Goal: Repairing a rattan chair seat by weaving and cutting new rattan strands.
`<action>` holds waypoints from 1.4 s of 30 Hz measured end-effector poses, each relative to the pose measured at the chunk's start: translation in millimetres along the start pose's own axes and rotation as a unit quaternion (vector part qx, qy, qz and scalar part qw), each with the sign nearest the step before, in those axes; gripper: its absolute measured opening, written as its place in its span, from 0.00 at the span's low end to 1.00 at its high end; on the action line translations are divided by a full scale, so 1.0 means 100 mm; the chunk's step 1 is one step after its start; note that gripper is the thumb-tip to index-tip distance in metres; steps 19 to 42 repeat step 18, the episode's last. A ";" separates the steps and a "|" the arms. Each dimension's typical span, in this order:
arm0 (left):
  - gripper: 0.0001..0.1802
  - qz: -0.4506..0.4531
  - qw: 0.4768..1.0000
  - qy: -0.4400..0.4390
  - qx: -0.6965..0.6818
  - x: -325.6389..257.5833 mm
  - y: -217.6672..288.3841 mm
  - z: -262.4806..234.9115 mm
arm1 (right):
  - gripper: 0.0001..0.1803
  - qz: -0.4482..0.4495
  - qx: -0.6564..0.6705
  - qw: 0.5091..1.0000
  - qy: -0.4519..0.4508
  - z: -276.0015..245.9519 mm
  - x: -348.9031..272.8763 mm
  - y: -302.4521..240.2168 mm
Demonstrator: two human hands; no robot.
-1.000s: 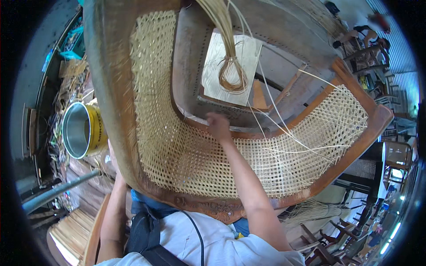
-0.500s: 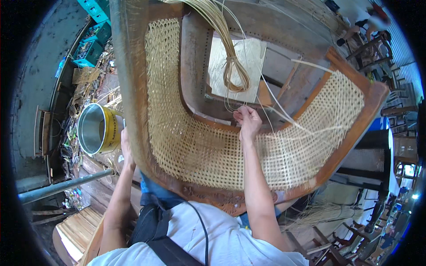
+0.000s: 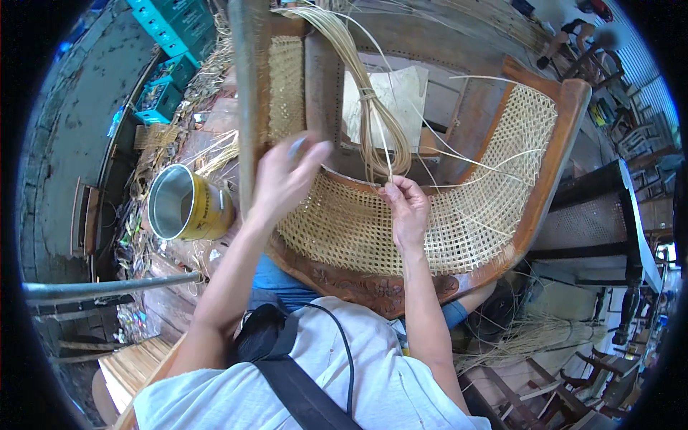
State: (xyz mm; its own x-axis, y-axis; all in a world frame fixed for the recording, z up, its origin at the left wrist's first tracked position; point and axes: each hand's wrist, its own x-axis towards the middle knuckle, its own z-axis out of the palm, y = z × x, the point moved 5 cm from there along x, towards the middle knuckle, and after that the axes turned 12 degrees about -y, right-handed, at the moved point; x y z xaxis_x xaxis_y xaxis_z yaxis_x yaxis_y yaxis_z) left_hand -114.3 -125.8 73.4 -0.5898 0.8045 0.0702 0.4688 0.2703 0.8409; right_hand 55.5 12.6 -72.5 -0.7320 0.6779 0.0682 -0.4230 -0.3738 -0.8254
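A carved wooden chair frame (image 3: 401,287) with a curved woven cane panel (image 3: 344,226) leans before me. My right hand (image 3: 411,211) is closed in a pinch on a pale cane strand (image 3: 384,143), just above the panel's inner edge. A bundle of loose cane strands (image 3: 337,36), tied near its looped end, hangs over the chair beside that hand. My left hand (image 3: 290,175) is raised over the left part of the panel, smeared by motion. A small bluish patch shows at its fingers; I cannot make out what it is. Loose strands trail across the panel's right side.
At left stands a yellow metal bucket (image 3: 204,208) among scraps, near a metal pipe (image 3: 107,288). Teal crates (image 3: 175,29) are stacked at the far left. A dark-framed piece of furniture (image 3: 588,222) stands at right. Another person (image 3: 573,39) is at the far right.
My left hand has come from the chair's left outer side to over the panel. My right hand has a strand raised from its pinch. The chair's right side appears shifted left in view.
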 end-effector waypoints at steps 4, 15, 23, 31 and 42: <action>0.25 -0.051 0.966 -0.028 -0.250 0.80 -0.63 0.52 | 0.06 -0.008 -0.078 0.996 -0.038 0.35 -0.08 -0.22; 0.18 -0.133 0.930 -0.058 -0.339 1.39 -0.53 0.67 | 0.10 0.017 0.080 0.993 -0.089 0.41 -0.12 -0.31; 0.18 -0.091 0.955 -0.032 -0.279 1.52 -0.52 0.71 | 0.10 0.092 0.037 0.992 -0.079 0.18 -0.29 -0.30; 0.18 -0.091 0.955 -0.032 -0.279 1.52 -0.52 0.71 | 0.10 0.092 0.037 0.992 -0.079 0.18 -0.29 -0.30; 0.18 -0.091 0.955 -0.032 -0.279 1.52 -0.52 0.71 | 0.10 0.092 0.037 0.992 -0.079 0.18 -0.29 -0.30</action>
